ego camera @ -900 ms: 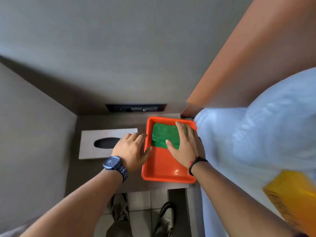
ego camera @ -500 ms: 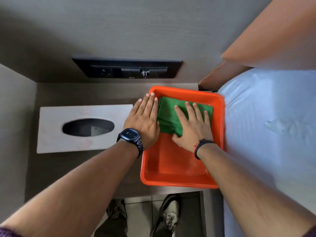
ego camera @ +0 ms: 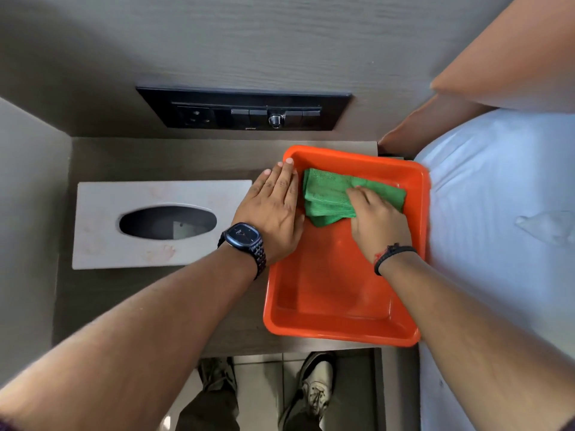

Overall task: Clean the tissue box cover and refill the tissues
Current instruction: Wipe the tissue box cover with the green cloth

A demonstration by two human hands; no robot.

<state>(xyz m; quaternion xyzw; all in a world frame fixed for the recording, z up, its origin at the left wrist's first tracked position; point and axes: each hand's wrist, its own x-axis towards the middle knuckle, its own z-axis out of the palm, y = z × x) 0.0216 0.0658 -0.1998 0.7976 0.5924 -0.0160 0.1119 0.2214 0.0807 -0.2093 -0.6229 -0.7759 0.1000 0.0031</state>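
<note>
Right hand clamps the cloth in the tray — left hand lies flat, fingers together, on the tray's left rim.

Tissue box cover top unobstructed; tray beside.

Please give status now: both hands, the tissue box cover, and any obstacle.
Left hand flat on orange plastic tray rim; right hand gripping folded green cloth inside tray. White rectangular tissue box cover untouched, opening looks near-empty. No obstacle seen.
</note>
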